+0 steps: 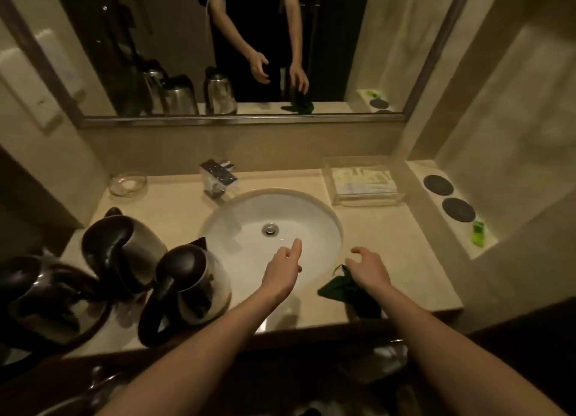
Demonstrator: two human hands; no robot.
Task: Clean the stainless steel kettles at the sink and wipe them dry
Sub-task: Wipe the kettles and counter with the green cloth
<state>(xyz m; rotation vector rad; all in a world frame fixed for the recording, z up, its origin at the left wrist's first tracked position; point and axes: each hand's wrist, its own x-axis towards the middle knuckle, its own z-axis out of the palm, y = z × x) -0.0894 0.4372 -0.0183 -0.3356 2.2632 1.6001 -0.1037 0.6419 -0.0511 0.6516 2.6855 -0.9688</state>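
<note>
Three stainless steel kettles with black lids and handles stand on the counter left of the white sink [327, 216]: one nearest the basin [199, 281], one behind it [131, 247], and one at the far left [53, 306]. My left hand [285, 267] hovers over the basin's front rim, fingers apart, holding nothing. My right hand [367, 267] is open just above a dark green cloth [339, 288] that lies crumpled on the counter at the sink's right front. Whether the hand touches the cloth I cannot tell.
A chrome tap [216, 177] stands behind the basin, with no water visible. A glass dish [127, 183] sits at the back left and a clear tray of packets [364, 180] at the back right. Two dark coasters [448, 197] and a green bottle [478, 233] lie on the right ledge. A mirror spans the wall.
</note>
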